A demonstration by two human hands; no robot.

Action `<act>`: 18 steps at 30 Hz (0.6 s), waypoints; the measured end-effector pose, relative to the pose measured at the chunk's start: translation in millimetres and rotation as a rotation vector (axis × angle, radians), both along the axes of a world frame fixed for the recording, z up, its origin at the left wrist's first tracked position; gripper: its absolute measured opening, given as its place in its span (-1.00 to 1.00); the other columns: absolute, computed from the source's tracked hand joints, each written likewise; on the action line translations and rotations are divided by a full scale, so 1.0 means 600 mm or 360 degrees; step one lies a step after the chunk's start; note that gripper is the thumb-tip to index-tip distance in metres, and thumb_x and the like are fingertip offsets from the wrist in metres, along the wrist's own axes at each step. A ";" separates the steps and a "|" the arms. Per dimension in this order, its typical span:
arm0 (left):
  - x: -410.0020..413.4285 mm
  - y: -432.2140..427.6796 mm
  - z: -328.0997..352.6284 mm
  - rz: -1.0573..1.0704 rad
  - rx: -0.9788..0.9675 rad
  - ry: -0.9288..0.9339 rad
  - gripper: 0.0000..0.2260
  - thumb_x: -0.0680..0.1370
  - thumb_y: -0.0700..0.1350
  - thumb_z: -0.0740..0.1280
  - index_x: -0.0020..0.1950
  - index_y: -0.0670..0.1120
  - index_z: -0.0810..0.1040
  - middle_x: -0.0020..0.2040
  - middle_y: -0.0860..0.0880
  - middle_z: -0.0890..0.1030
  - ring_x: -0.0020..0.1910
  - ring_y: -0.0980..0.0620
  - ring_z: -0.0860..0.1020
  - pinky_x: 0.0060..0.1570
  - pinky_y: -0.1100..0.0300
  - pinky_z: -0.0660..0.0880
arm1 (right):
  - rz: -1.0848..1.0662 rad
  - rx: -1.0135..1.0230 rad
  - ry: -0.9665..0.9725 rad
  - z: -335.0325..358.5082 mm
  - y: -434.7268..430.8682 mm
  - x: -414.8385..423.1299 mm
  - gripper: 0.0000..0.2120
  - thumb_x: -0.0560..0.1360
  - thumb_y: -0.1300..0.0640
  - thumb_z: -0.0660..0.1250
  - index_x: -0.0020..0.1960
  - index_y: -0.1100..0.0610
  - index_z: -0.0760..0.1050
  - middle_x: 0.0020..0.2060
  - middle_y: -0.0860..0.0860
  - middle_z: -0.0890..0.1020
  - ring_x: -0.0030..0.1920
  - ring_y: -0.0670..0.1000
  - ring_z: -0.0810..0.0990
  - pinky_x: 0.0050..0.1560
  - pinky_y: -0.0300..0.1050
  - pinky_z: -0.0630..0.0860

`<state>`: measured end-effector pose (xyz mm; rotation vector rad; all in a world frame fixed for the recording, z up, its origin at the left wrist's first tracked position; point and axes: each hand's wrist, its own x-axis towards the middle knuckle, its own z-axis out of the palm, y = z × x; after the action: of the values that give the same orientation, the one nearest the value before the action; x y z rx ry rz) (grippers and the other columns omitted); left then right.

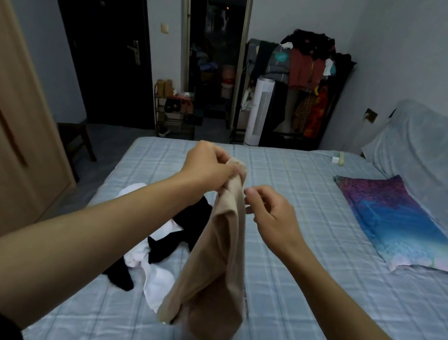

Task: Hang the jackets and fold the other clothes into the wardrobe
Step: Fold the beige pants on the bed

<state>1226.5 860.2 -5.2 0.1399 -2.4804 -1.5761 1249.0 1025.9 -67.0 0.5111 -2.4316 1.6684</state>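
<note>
Beige thin knit garment [216, 255] hangs pinched at its top by my left hand [208, 167], presumably for straightening; my right hand [268, 216], loosely curled, holds nothing.

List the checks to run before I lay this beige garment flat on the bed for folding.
1. Left hand grips the beige garment at its top: ok.
2. Right hand holding the garment: cannot tell, fingertips at its edge.
3. Garment hanging smooth: not ok, bunched.
4. Bare bed to lay it on: ok, on the right.
5. Black and white clothes apart from that spot: ok, lying left.
</note>
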 end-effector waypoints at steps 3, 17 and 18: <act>-0.004 0.007 -0.001 0.0091 0.0127 -0.0008 -0.92 0.47 -0.22 0.47 -0.22 -0.14 0.65 -0.25 -0.10 0.69 -0.21 -0.05 0.70 -0.23 0.01 0.68 | 0.0121 -0.0018 -0.0004 0.001 -0.001 0.030 -0.58 0.35 -0.36 0.40 0.13 -0.21 0.51 -0.02 -0.27 0.63 0.00 -0.24 0.61 -0.13 -0.36 0.56; 0.020 -0.020 0.012 -0.0120 0.0516 0.0052 -0.87 0.50 -0.28 0.46 0.02 -0.15 0.62 -0.06 -0.17 0.67 -0.13 -0.03 0.68 -0.16 0.13 0.65 | -0.0314 0.0212 0.0330 0.014 -0.006 -0.015 -0.73 0.41 0.15 0.42 -0.41 0.07 0.43 -0.53 -0.06 0.45 -0.49 -0.13 0.37 -0.47 -0.25 0.30; 0.022 -0.025 0.007 -0.0171 0.0467 0.0030 -0.85 0.50 -0.25 0.46 0.05 -0.13 0.62 -0.04 -0.15 0.67 -0.12 0.00 0.67 -0.13 0.13 0.64 | -0.0353 0.0244 0.0327 0.020 -0.006 -0.022 -0.74 0.40 0.13 0.43 -0.41 0.11 0.44 -0.54 -0.05 0.45 -0.50 -0.12 0.38 -0.48 -0.21 0.30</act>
<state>1239.9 845.0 -0.8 0.0347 -2.2625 -1.9698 1235.5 1022.5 -54.7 0.3932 -2.3767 1.2847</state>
